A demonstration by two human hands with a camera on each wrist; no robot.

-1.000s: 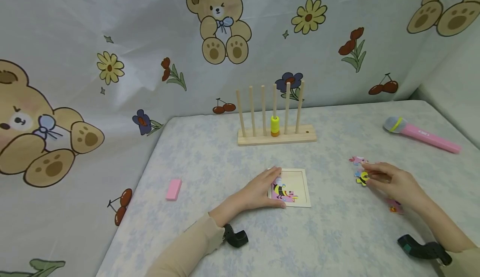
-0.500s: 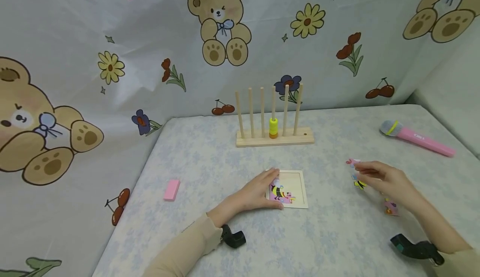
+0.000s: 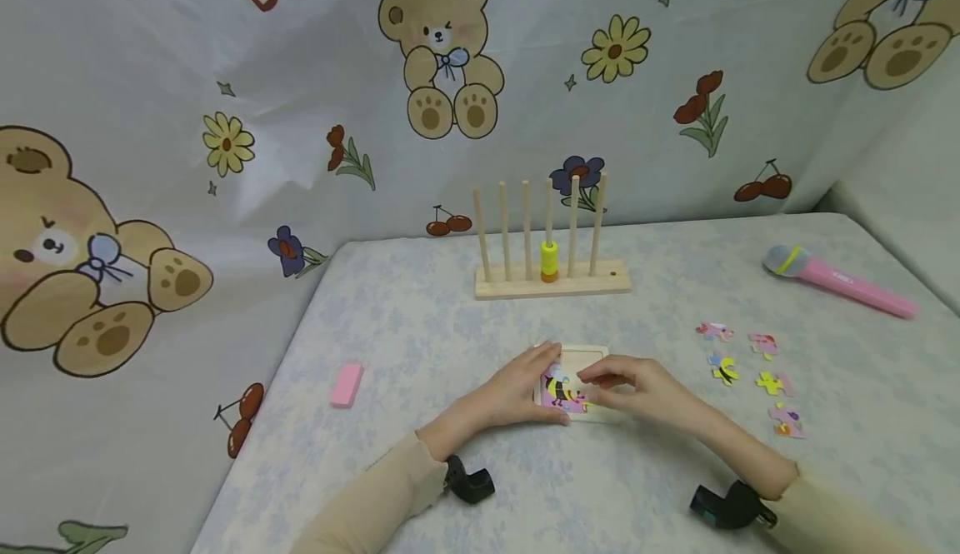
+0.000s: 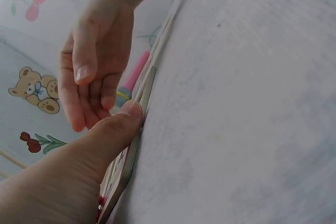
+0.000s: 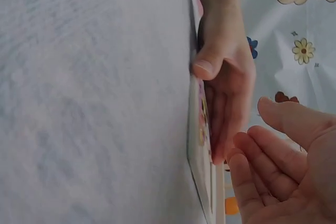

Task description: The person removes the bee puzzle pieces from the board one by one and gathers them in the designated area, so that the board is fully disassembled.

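Observation:
A square wooden puzzle tray (image 3: 600, 351) lies on the table with a bee picture (image 3: 562, 391) partly assembled in it. My left hand (image 3: 513, 387) holds the tray across its left side, thumb at the near edge and fingers toward the far edge. Over the tray's right part hovers my right hand (image 3: 637, 387), its thumb apart from loosely bent fingers (image 5: 283, 166); nothing shows between them in the right wrist view. Several loose pieces lie to the right, among them a yellow-and-black piece (image 3: 723, 368), a yellow piece (image 3: 772, 383) and a pink piece (image 3: 786, 421).
Behind the tray stands a wooden peg rack (image 3: 551, 289) with yellow and orange beads (image 3: 549, 261) on one peg. A pink toy microphone (image 3: 847, 285) lies at the back right. At the left is a pink block (image 3: 347, 385). A printed cloth (image 3: 300, 62) hangs behind the table.
My right hand has moved left from the loose pieces to above the tray, uncovering the pieces it hid. The left hand keeps its place on the tray.

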